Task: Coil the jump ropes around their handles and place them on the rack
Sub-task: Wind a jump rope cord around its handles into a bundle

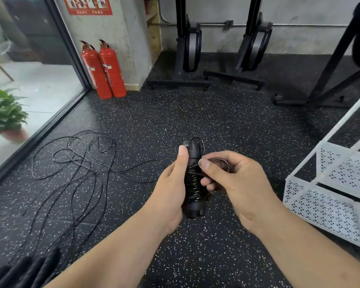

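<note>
A pair of black jump rope handles stands upright in front of me, with thin black cord coiled tightly round its middle. My left hand grips the handles from the left, thumb lying up along them. My right hand pinches a small loop of the cord against the right side of the coil. More black jump ropes lie tangled and loose on the floor to the left; several black handles show at the bottom left corner. The white perforated metal rack stands at the right edge.
Speckled black rubber floor all around. Two red fire extinguishers lean at a concrete pillar at the back left, beside a glass wall and a potted plant. Black exercise machines stand along the back wall.
</note>
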Demonstrator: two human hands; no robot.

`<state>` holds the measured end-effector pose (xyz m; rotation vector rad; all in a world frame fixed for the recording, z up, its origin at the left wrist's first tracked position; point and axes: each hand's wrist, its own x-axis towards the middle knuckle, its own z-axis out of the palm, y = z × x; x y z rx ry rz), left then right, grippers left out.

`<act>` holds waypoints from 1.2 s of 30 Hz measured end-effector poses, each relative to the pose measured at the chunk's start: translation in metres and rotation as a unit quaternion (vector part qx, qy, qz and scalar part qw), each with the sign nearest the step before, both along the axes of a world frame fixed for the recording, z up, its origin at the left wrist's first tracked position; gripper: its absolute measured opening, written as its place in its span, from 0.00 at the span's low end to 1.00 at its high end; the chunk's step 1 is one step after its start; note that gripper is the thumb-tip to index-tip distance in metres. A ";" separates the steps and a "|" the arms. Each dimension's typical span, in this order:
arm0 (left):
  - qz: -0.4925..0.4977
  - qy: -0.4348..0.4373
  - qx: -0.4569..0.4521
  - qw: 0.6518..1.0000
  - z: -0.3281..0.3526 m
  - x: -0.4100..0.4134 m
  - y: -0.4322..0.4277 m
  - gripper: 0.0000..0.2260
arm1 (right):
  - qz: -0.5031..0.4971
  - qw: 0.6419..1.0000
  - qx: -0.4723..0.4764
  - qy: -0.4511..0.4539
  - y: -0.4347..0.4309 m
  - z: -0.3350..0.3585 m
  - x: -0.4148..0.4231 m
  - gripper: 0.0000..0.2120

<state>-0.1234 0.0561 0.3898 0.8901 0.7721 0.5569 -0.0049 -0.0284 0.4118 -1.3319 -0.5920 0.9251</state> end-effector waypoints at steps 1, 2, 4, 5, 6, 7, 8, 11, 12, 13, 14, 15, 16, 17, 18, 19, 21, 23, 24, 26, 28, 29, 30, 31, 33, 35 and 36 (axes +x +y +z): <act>-0.009 -0.015 -0.007 1.000 0.000 0.000 0.000 0.31 | -0.010 1.000 0.007 0.005 0.000 0.000 0.000 0.07; -0.016 -0.028 -0.015 0.999 0.000 0.000 0.000 0.32 | -0.019 1.000 0.014 0.012 0.001 0.000 0.000 0.08; -0.016 -0.043 -0.025 0.999 0.001 0.000 0.001 0.33 | -0.032 0.999 0.028 0.031 0.001 0.000 -0.001 0.08; -0.005 -0.041 -0.026 0.999 0.001 0.000 0.001 0.32 | -0.041 0.998 0.034 0.043 0.001 -0.001 -0.001 0.08; 0.009 -0.034 -0.026 0.999 0.001 0.001 0.002 0.32 | -0.049 0.997 0.040 0.053 0.001 -0.001 -0.001 0.08; 0.025 -0.018 -0.019 0.999 0.001 0.001 0.002 0.31 | -0.058 0.996 0.045 0.059 0.001 -0.001 -0.002 0.08; 0.038 -0.002 -0.010 0.999 0.001 0.001 0.002 0.31 | -0.069 0.994 0.050 0.063 0.001 -0.002 -0.003 0.08; 0.048 0.028 0.033 0.998 0.003 0.001 0.000 0.30 | -0.115 0.991 0.055 0.031 0.001 -0.002 -0.010 0.06; 0.042 0.031 0.052 0.997 0.004 0.002 -0.001 0.29 | -0.135 0.990 0.046 -0.008 0.001 -0.003 -0.012 0.05; 0.036 0.036 0.078 0.996 0.004 0.002 -0.003 0.29 | -0.150 0.987 0.035 -0.050 0.001 -0.003 -0.014 0.04; 0.029 0.043 0.107 0.993 0.003 0.002 -0.003 0.28 | -0.158 0.983 0.027 -0.085 0.001 -0.004 -0.015 0.05; 0.020 0.049 0.138 0.989 0.003 0.001 -0.004 0.28 | -0.160 0.981 0.022 -0.109 0.001 -0.004 -0.017 0.06; 0.013 0.052 0.163 0.985 0.001 0.001 -0.004 0.28 | -0.157 0.979 0.019 -0.127 0.001 -0.004 -0.018 0.06; 0.008 0.051 0.180 0.982 -0.001 0.001 -0.003 0.27 | -0.153 0.978 0.016 -0.143 0.000 -0.004 -0.020 0.06; 0.008 0.049 0.190 0.981 -0.002 0.000 -0.002 0.27 | -0.150 0.975 0.015 -0.161 -0.001 -0.004 -0.022 0.06; 0.010 0.049 0.202 0.978 -0.004 0.000 -0.001 0.26 | -0.148 0.972 0.014 -0.181 -0.001 -0.004 -0.024 0.06; 0.014 0.056 0.230 0.972 -0.006 -0.001 0.001 0.26 | -0.152 0.966 0.015 -0.209 -0.002 -0.003 -0.026 0.05; 0.018 0.068 0.256 0.964 -0.008 -0.002 0.001 0.26 | -0.162 0.964 0.016 -0.208 -0.003 -0.004 -0.027 0.05; 0.021 0.075 0.265 0.961 -0.009 -0.002 0.002 0.26 | -0.164 0.964 0.012 -0.209 -0.003 -0.004 -0.027 0.05; 0.024 0.084 0.277 0.957 -0.012 -0.001 0.001 0.25 | -0.160 0.962 0.003 -0.221 -0.002 -0.003 -0.028 0.05; 0.026 0.087 0.279 0.956 -0.016 0.000 0.002 0.25 | -0.153 0.961 -0.002 -0.229 -0.002 -0.004 -0.030 0.05; 0.029 0.086 0.279 0.956 -0.017 0.000 0.003 0.25 | -0.148 0.962 -0.004 -0.228 -0.002 -0.005 -0.030 0.05; 0.033 0.084 0.279 0.956 -0.018 0.000 0.003 0.25 | -0.142 0.964 -0.007 -0.223 -0.002 -0.006 -0.031 0.06; 0.036 0.083 0.283 0.955 -0.019 0.000 0.003 0.24 | -0.139 0.967 -0.008 -0.215 -0.002 -0.007 -0.030 0.06; 0.041 0.088 0.294 0.951 -0.019 0.000 0.004 0.22 | -0.138 0.972 -0.008 -0.188 -0.001 -0.008 -0.028 0.08; 0.039 0.096 0.306 0.946 -0.020 0.000 0.004 0.22 | -0.132 0.977 -0.011 -0.164 0.001 -0.008 -0.025 0.09; 0.037 0.099 0.309 0.945 -0.020 -0.001 0.004 0.22 | -0.127 0.979 -0.013 -0.158 0.001 -0.008 -0.023 0.08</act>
